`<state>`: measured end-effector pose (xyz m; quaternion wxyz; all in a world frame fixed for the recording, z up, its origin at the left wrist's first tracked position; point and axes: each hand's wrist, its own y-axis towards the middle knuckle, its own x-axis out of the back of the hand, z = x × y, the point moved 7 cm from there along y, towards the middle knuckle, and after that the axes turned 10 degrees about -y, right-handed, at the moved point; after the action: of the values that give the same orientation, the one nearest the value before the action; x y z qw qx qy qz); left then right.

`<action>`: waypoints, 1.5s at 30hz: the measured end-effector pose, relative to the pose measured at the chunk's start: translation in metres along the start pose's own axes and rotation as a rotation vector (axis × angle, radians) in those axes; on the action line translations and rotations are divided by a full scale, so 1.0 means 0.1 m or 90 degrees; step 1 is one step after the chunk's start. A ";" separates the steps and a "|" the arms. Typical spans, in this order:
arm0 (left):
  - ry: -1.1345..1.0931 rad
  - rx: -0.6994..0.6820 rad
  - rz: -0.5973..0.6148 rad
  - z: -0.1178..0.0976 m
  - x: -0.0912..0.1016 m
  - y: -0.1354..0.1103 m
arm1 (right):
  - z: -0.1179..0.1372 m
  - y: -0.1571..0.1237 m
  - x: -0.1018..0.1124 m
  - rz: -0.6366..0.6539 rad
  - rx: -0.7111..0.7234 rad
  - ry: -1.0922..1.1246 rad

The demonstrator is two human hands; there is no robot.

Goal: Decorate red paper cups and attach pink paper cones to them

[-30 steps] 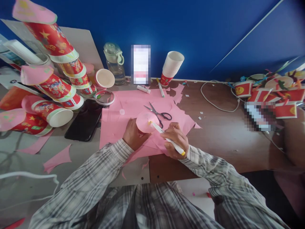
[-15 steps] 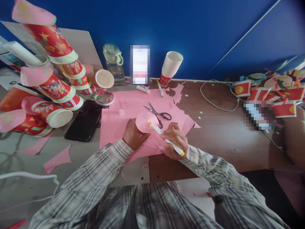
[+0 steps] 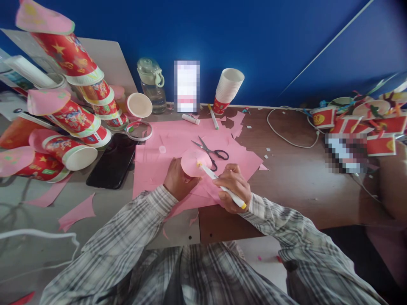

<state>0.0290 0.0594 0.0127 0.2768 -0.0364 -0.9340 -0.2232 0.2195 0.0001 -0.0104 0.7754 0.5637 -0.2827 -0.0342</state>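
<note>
My left hand (image 3: 180,178) is closed around a paper cup topped with a pink paper cone (image 3: 192,163); most of the cup is hidden beneath the cone and my fingers. A white marker with a yellow end (image 3: 229,194) is gripped in my right hand (image 3: 234,186). Its tip touches the cone near a small yellow mark at the peak. Pink paper sheets (image 3: 149,169) lie under both hands. Black-handled scissors (image 3: 211,150) rest partly opened on the sheets, just beyond the cone.
Decorated red cups with pink cones (image 3: 74,55) are stacked at the left beside a black phone (image 3: 112,163). A water bottle (image 3: 152,87), a lit screen (image 3: 187,87) and stacked paper cups (image 3: 228,91) stand along the wall. More markers (image 3: 190,119), a white cable (image 3: 294,144) and red cups (image 3: 381,144) lie around.
The marker tip has shifted very slightly left on the cone's peak. Both hands otherwise keep their places.
</note>
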 end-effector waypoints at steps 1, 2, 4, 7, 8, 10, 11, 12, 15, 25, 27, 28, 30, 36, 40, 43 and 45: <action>-0.011 0.001 0.000 0.00 0.00 0.00 | 0.00 0.00 0.00 0.000 0.002 -0.001; -0.025 0.004 0.004 0.01 0.00 0.00 | 0.00 0.00 0.01 0.001 0.001 -0.001; -0.035 0.006 0.016 0.02 -0.01 0.00 | -0.01 0.01 0.01 0.006 -0.006 0.000; -0.028 0.006 0.013 0.01 -0.01 0.00 | 0.01 0.05 0.02 0.002 -0.008 -0.003; -0.028 0.007 0.007 0.01 0.00 -0.01 | 0.02 0.08 0.02 -0.004 -0.005 -0.009; -0.031 0.005 -0.001 0.00 0.00 -0.01 | 0.06 0.13 0.03 -0.015 0.008 -0.019; -0.033 0.003 -0.002 0.00 0.00 -0.01 | 0.07 0.15 0.04 -0.019 0.017 -0.022; -0.035 0.001 -0.001 0.00 0.00 -0.01 | 0.08 0.17 0.04 -0.022 0.025 -0.025; -0.039 -0.007 -0.007 -0.01 0.01 -0.02 | 0.09 0.18 0.05 -0.025 0.031 -0.031; -0.026 -0.009 -0.001 0.01 0.00 -0.02 | 0.10 0.22 0.04 -0.017 0.020 -0.030; -0.025 -0.012 -0.002 0.01 0.00 -0.02 | 0.12 0.26 0.04 -0.021 0.024 -0.026; -0.026 -0.011 -0.002 0.01 0.00 -0.02 | 0.13 0.27 0.04 -0.022 0.027 -0.022; -0.028 -0.007 -0.003 0.01 0.00 -0.02 | 0.13 0.29 0.04 -0.018 0.030 -0.013; -0.040 0.007 0.008 0.02 -0.01 -0.02 | 0.13 0.30 0.02 -0.023 0.027 -0.020; -0.042 0.006 -0.002 0.02 -0.01 -0.02 | 0.14 0.32 0.01 -0.027 0.036 0.008; -0.045 0.005 -0.007 0.02 0.00 -0.02 | 0.14 0.33 0.01 -0.028 0.036 0.009; -0.050 0.007 -0.007 0.02 0.00 -0.02 | 0.13 0.33 0.01 -0.031 0.035 0.010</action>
<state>0.0277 0.0585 0.0100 0.2391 -0.0381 -0.9454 -0.2182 0.2053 0.0001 0.0220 0.7608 0.5916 -0.2639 -0.0407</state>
